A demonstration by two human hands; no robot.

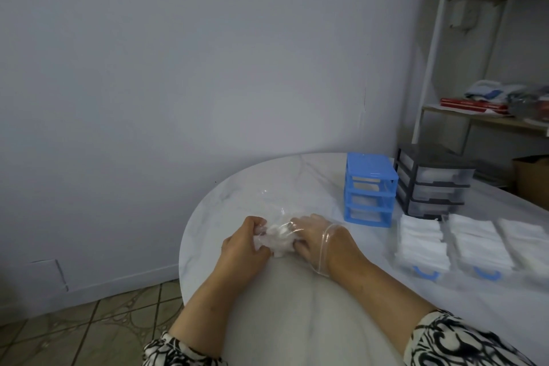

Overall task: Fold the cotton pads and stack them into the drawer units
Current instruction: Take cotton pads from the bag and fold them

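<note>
My left hand [243, 242] and my right hand [322, 239] meet over the marble table [297, 321], both gripping a clear plastic bag [277, 236] with white cotton pads bunched inside. The right hand reaches into the bag, whose film covers it to the wrist. A blue drawer unit [370, 189] stands behind and to the right, its three slots without drawers. Beside it is a dark grey drawer unit [432, 184] with three clear drawers in. Pulled-out drawers [421, 242] filled with stacked white pads lie at the right.
A shelf rack [487, 110] with cloths and a red box stands at the far right. A cardboard box [531, 178] sits behind the table. The wall is close behind, and tiled floor shows at lower left past the table's rounded edge.
</note>
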